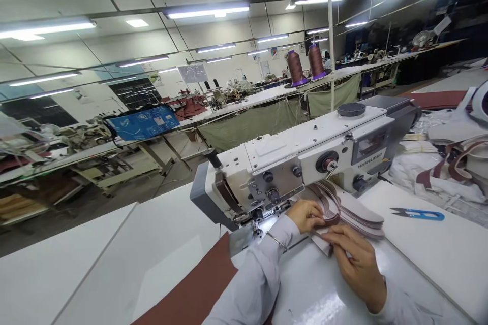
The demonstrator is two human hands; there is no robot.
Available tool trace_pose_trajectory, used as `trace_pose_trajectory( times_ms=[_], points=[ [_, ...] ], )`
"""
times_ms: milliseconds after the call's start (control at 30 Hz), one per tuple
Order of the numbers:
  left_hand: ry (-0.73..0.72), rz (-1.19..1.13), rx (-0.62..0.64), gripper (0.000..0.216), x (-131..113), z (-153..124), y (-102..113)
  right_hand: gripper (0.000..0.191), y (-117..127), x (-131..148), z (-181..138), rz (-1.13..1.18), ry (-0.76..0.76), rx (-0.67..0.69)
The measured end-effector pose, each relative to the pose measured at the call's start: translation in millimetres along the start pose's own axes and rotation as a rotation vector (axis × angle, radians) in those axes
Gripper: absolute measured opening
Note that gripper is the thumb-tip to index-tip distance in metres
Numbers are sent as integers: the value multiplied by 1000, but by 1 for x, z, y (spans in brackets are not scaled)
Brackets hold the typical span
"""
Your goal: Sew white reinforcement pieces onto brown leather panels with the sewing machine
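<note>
My left hand (306,215) is curled at the foot of the white sewing machine (305,162), its fingers closed on the edge of a stack of grey and maroon cut pieces (354,208) lying under the machine's arm. My right hand (356,259) lies just in front of the stack, fingers together and pressed onto a pale piece (322,241) on the table. Both wrists wear light sleeves, and a thin bangle circles the left one. The needle area (255,216) sits left of my left hand.
A maroon fabric panel (190,289) lies on the white table (114,264) at lower left. Blue thread snips (417,213) rest to the right. Heaped white and maroon material (450,162) sits far right. Two purple thread cones (305,66) stand behind; other workbenches fill the room.
</note>
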State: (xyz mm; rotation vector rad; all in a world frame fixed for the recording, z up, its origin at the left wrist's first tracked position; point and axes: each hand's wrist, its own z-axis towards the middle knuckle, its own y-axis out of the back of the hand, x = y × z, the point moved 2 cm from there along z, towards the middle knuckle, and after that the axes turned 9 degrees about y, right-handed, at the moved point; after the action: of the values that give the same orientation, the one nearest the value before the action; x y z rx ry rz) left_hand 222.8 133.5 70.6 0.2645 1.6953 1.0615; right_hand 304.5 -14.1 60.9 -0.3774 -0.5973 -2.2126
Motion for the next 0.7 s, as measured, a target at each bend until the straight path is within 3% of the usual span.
trace_pose_trajectory(
  times_ms=[267,500,700],
  points=[
    [181,-43,6,22,2,-9,1,30,-7,-8,4,-187,8,140],
    [239,13,-163,19,-7,-8,-8,31,-4,-9,9,-364,141,230],
    [306,35,-325,22,1,-10,-13,26,-2,-13,12,-511,204,246]
  ],
)
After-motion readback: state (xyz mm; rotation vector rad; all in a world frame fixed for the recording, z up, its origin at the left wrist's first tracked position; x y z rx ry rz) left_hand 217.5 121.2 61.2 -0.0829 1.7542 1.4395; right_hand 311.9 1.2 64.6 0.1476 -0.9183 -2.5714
